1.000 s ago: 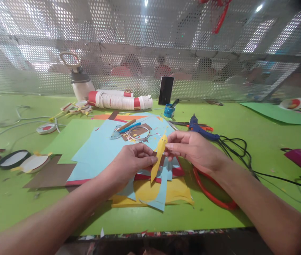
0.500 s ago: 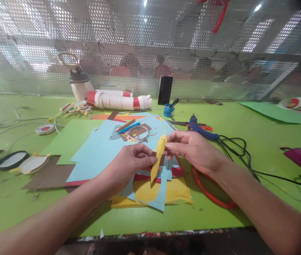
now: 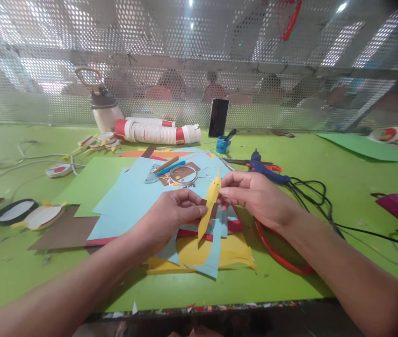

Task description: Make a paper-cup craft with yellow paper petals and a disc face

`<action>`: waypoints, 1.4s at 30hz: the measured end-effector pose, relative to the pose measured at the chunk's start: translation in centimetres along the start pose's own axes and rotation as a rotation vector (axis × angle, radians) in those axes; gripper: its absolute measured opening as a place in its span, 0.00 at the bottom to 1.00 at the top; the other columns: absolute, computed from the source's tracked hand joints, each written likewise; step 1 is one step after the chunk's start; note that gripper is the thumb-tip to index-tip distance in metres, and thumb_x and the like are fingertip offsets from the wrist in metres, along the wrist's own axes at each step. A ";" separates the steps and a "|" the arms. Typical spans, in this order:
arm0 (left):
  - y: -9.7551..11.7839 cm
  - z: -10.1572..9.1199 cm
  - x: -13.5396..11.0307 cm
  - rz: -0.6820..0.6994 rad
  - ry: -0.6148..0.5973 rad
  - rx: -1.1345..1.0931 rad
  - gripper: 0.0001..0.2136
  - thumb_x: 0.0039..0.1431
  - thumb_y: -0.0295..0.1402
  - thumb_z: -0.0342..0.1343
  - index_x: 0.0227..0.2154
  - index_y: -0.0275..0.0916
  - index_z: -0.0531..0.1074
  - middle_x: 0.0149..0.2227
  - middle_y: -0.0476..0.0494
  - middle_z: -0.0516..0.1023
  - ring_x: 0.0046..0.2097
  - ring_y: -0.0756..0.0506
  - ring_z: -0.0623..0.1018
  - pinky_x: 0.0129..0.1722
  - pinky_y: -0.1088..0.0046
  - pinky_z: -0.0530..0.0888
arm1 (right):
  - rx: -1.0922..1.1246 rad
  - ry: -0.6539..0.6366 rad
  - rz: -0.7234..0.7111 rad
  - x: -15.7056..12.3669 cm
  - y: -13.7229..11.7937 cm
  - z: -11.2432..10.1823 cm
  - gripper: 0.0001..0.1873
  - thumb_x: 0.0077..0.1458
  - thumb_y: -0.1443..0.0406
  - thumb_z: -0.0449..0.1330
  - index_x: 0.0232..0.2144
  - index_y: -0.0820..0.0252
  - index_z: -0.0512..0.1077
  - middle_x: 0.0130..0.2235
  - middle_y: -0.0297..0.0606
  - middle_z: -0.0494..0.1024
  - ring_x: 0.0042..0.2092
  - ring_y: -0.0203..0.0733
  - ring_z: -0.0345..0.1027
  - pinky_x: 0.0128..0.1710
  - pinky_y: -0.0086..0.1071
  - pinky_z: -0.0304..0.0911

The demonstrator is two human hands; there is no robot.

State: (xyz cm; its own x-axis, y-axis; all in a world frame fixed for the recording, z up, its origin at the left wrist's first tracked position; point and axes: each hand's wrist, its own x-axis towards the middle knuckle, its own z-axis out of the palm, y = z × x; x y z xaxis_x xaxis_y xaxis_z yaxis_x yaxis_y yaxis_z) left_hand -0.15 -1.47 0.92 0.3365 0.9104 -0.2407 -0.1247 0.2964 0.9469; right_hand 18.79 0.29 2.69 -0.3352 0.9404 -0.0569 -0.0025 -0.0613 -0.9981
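Note:
Both hands hold one narrow yellow paper strip (image 3: 208, 208) upright above a pile of coloured sheets. My left hand (image 3: 174, 215) pinches the strip near its middle, thumb and fingers pressed together. My right hand (image 3: 255, 194) pinches its upper end from the right. A small brown paper piece (image 3: 214, 210) shows just behind the strip, between the two hands. Under the hands lie light blue sheets (image 3: 132, 196), a yellow sheet (image 3: 199, 255) and a red strip (image 3: 193, 234).
A blue glue gun (image 3: 264, 171) with a black cord (image 3: 318, 196) lies right of the hands, beside a red hoop (image 3: 279, 257). Farther back are a tape ring (image 3: 184, 175), pencils (image 3: 169, 166), stacked paper cups (image 3: 156, 132), a phone (image 3: 219, 118) and a mesh screen (image 3: 199, 70).

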 end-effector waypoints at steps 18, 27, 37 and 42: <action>-0.1 -0.2 0.2 0.046 0.014 0.009 0.10 0.44 0.32 0.66 0.26 0.35 0.70 0.23 0.51 0.73 0.26 0.54 0.70 0.27 0.78 0.65 | -0.232 -0.032 -0.049 -0.3 0.3 1.4 0.11 0.49 0.60 0.63 0.24 0.62 0.71 0.25 0.35 0.75 0.27 0.34 0.65 0.29 0.30 0.61; -0.1 -0.2 0.1 0.056 0.001 -0.029 0.09 0.46 0.30 0.64 0.23 0.36 0.67 0.23 0.51 0.75 0.27 0.53 0.73 0.30 0.77 0.68 | -0.219 -0.002 -0.077 -0.3 0.5 1.4 0.10 0.48 0.60 0.63 0.24 0.62 0.74 0.25 0.36 0.75 0.27 0.34 0.64 0.29 0.31 0.61; 0.1 -0.2 -0.1 0.029 -0.005 -0.081 0.09 0.47 0.29 0.64 0.24 0.35 0.68 0.22 0.52 0.74 0.26 0.54 0.73 0.29 0.79 0.68 | -0.209 0.007 -0.071 -0.3 0.2 1.4 0.11 0.51 0.59 0.60 0.26 0.62 0.74 0.27 0.37 0.75 0.28 0.35 0.64 0.29 0.31 0.62; 0.2 -0.2 0.2 0.023 -0.011 -0.112 0.08 0.48 0.29 0.63 0.25 0.35 0.67 0.25 0.49 0.76 0.27 0.52 0.75 0.32 0.75 0.71 | -0.212 0.002 -0.076 -0.3 0.2 1.2 0.12 0.53 0.59 0.59 0.26 0.62 0.73 0.26 0.36 0.74 0.28 0.35 0.65 0.29 0.31 0.62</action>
State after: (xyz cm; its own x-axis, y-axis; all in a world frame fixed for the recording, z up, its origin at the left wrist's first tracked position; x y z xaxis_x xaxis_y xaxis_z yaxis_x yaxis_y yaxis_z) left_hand -0.34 -1.19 1.00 0.3426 0.9143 -0.2159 -0.2363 0.3063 0.9222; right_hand 17.79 -0.39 2.53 -0.3393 0.9405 0.0190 0.1700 0.0811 -0.9821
